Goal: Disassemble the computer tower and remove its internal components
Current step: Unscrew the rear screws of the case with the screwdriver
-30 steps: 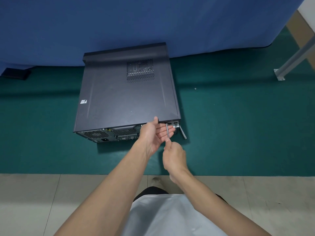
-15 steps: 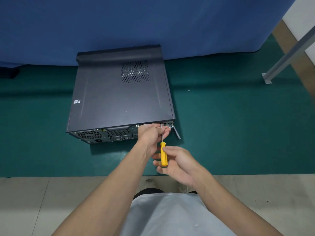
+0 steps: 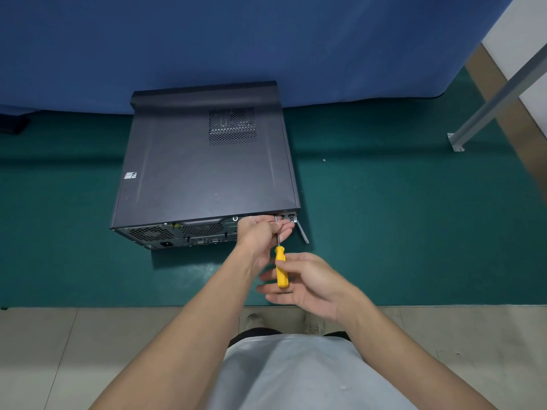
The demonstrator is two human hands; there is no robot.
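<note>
1. Where things are: the computer tower (image 3: 207,173) lies on its side on the green mat (image 3: 384,232), with the rear panel (image 3: 201,232) facing me and the side cover not yet off.
2. My left hand (image 3: 260,232) is at the rear top-right corner, fingers curled round the screwdriver (image 3: 280,270) shaft near the tip to steer it. My right hand (image 3: 310,279) has the yellow handle in a loose pinch, thumb across it and fingers nearly straight behind.
3. The tip and the screw head are hidden behind my left fingers, so I can't tell whether the bit is seated. If it's off-centre, I'd expect it to cam out and chew the head.
4. The loose right grip probably gives little push along the shaft. Add torque and the bit may climb out, or the handle may slip from me.
5. Any slip sends the tip into my left fingers or the rear ports just beside them.
6. A freed screw could drop onto the mat or into the case. A small loose screw (image 3: 324,160) lies well off to the right, which shows how easily one gets lost.
7. A grey metal strip (image 3: 304,235) leans at the rear corner just beside my left hand. It's easy to knock or snag.
8. The tower looks unbraced, so a hard push may slide it toward the blue curtain (image 3: 266,39).
</note>
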